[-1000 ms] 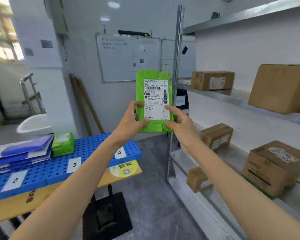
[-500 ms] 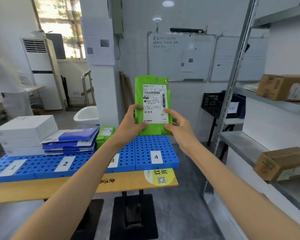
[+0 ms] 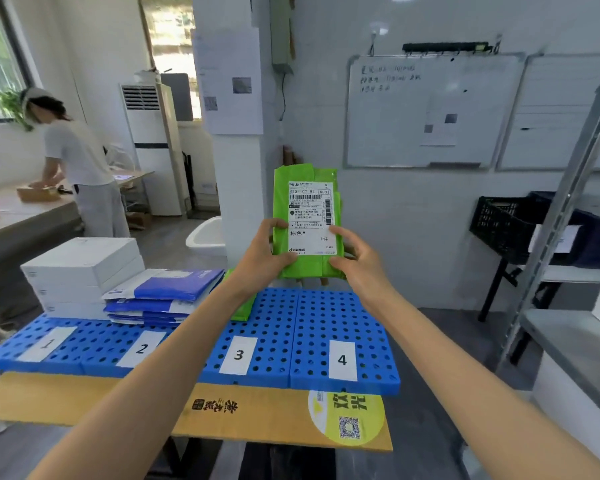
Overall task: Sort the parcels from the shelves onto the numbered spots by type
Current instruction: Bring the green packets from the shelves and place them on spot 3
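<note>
I hold a green bag parcel (image 3: pixel 302 188) with a white shipping label upright in front of me, above the back of the blue perforated tray (image 3: pixel 323 320). My left hand (image 3: pixel 262 258) grips its lower left edge and my right hand (image 3: pixel 355 261) grips its lower right edge. The tray carries paper labels 1 (image 3: pixel 45 342), 2 (image 3: pixel 141 348), 3 (image 3: pixel 239 355) and 4 (image 3: pixel 342 360). White boxes (image 3: pixel 80 268) are stacked behind label 1. Blue and white mailers (image 3: pixel 167 296) lie behind label 2. Another green parcel (image 3: pixel 243 310) shows behind label 3, partly hidden by my left forearm.
The tray lies on a yellow table (image 3: pixel 84 400). A metal shelf rack (image 3: pixel 568 327) stands at the right, with a black crate (image 3: pixel 499 220) on a stand behind it. A person (image 3: pixel 80 168) works at a bench far left. A whiteboard (image 3: pixel 430 109) hangs on the wall.
My view has swung left from the shelves to face the numbered tray squarely. Both hands still hold the green parcel in the same way, and the tray now looks closer.
</note>
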